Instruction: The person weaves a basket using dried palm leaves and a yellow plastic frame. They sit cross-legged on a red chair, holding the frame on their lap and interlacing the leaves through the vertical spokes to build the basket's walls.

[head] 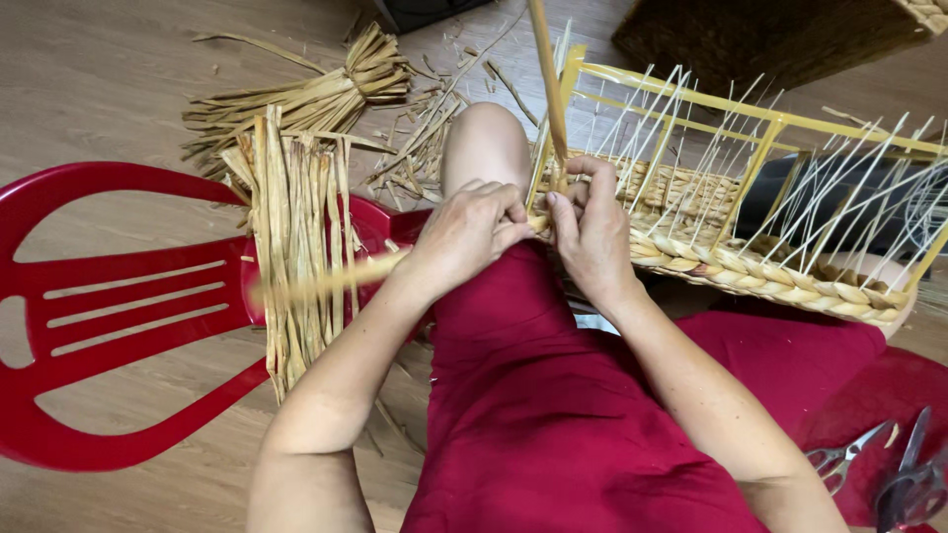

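My left hand [466, 234] and my right hand [590, 227] meet at the near corner of a half-woven basket [770, 276] resting on my lap. The basket has a yellow metal frame [681, 94], thin white upright strands and a few rows of twisted straw along its lower edge. My left hand is closed on a straw strand [326, 279] that trails off blurred to the left. My right hand pinches another straw strand [548, 79] that rises straight up past the frame corner. Both hands touch the woven rim.
A red plastic chair [118, 296] lies on its side at left with a bundle of dried straw [296, 227] draped over it. More straw [316, 94] and scraps lie on the wooden floor. Scissors [844, 456] and pliers [913, 479] sit at bottom right. A finished dark woven basket [770, 35] stands top right.
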